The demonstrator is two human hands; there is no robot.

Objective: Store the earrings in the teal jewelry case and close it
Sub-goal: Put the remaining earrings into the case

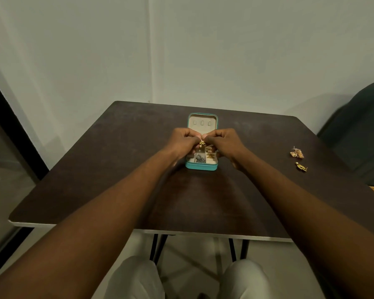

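The teal jewelry case (201, 166) lies open in the middle of the dark table, its lid (202, 120) flat behind it with a cream lining. Its compartments hold a dark silver piece (200, 158) and gold earrings (209, 153). My left hand (183, 140) and my right hand (224, 140) meet just above the case, fingertips pinched together on one small gold star-shaped earring (201, 143). Both hands cover the far part of the tray. Two more gold earrings lie loose at the right of the table: a fan-shaped one (297, 153) and a smaller one (301, 167).
The dark wooden table (95, 180) stands against a pale wall. A dark chair back (358, 130) rises past the table's right edge. My knees in light trousers show below the table's front edge. A dark door frame runs along the left.
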